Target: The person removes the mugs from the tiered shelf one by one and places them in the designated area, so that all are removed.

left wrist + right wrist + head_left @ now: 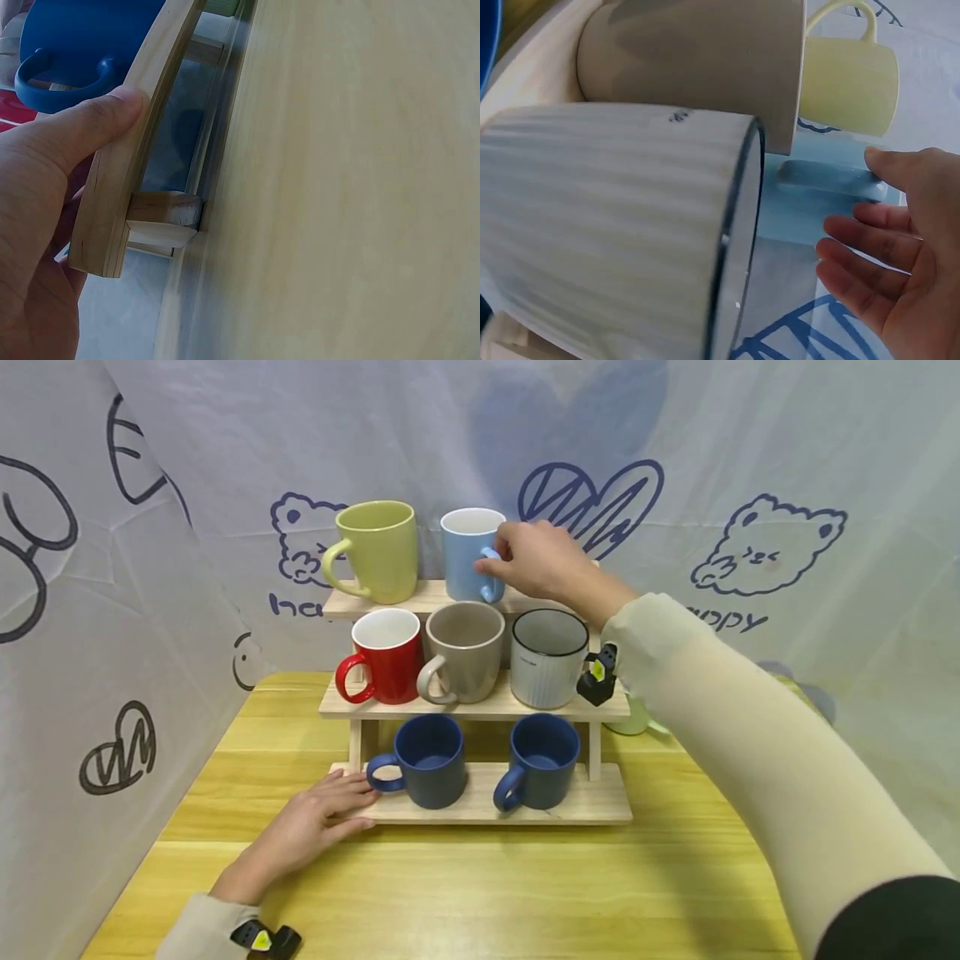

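Observation:
A three-tier wooden rack (480, 817) holds several mugs. On its top tier, at the right, stands a light blue mug (461, 560), white inside. My right hand (543, 560) pinches this mug's handle (829, 178) between thumb and index finger; the other fingers are loosely bent, apart from the mug. My left hand (315, 818) holds the left end of the bottom tier, thumb (112, 112) along the front edge and fingers over the end. Close to those fingers is the handle of a dark blue mug (431, 764).
A yellow-green mug (386, 552) is on the top tier. The middle tier bears a red mug (397, 660), a taupe mug (468, 652) and a ribbed white mug (547, 664). Another dark blue mug (543, 760) stands below. Behind the rack's right side is a green mug (630, 718), partly hidden.

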Demonstrator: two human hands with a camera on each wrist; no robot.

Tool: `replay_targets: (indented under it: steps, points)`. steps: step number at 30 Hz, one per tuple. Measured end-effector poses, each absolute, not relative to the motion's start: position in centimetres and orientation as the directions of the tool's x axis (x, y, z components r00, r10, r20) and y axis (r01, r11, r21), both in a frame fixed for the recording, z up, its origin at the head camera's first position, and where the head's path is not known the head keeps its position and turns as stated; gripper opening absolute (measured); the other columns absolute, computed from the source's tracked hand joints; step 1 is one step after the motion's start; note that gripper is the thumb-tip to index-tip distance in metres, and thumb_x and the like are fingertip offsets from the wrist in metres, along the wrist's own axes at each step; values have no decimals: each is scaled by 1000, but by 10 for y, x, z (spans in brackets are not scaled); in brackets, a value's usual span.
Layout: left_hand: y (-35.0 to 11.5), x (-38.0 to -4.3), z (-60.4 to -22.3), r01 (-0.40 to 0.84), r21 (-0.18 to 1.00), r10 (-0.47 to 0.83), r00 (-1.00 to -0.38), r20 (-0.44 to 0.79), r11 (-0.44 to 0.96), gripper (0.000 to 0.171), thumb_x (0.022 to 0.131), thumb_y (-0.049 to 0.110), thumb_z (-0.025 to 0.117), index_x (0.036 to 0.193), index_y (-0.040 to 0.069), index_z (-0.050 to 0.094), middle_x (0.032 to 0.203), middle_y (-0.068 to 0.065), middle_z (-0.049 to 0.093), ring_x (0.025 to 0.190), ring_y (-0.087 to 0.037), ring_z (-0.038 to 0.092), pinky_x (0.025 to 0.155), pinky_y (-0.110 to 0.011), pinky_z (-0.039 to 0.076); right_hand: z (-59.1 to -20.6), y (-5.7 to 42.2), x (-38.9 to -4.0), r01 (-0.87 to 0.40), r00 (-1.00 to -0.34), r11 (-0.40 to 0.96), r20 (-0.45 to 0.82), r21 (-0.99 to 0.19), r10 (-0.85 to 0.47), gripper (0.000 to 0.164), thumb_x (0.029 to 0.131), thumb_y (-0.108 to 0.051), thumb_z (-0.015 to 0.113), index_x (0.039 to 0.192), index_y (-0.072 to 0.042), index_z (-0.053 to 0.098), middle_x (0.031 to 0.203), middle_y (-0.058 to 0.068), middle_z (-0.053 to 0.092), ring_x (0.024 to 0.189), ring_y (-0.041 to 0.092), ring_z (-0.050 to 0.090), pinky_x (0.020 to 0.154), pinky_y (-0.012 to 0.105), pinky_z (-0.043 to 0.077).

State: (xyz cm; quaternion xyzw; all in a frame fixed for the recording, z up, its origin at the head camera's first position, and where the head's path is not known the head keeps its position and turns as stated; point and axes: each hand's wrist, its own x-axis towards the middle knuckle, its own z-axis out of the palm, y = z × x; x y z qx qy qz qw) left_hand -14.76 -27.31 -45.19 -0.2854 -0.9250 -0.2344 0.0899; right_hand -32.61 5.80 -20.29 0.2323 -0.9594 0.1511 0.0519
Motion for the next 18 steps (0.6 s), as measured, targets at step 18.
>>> replay_targets:
  steps: [18]
  points:
    - [-273, -149, -454, 587, 373, 494, -808, 320, 719, 38, 86, 26, 76, 119, 8, 72, 126, -5, 66, 125, -30, 55, 118, -33, 25, -216, 71, -327, -427, -904, 794, 219, -434, -366, 31, 99, -39, 58, 107, -10, 62, 109, 7, 65, 99, 23, 57, 87, 38, 49]
